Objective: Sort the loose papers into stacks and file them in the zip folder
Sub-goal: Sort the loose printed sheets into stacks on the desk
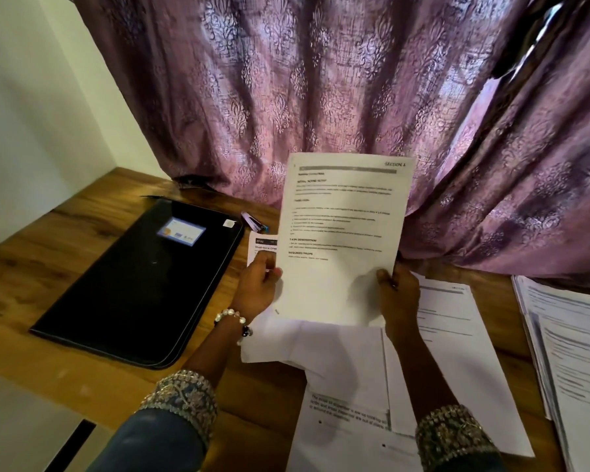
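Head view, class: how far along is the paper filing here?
Done: a stack of papers lies at the table's right edge. In hand: both the left hand and right hand hold up one printed sheet. Left: loose papers lie spread underneath, and the black zip folder lies closed, so no filing has started.

A home room: patterned purple curtain (321, 97) behind a wooden desk (48, 267).
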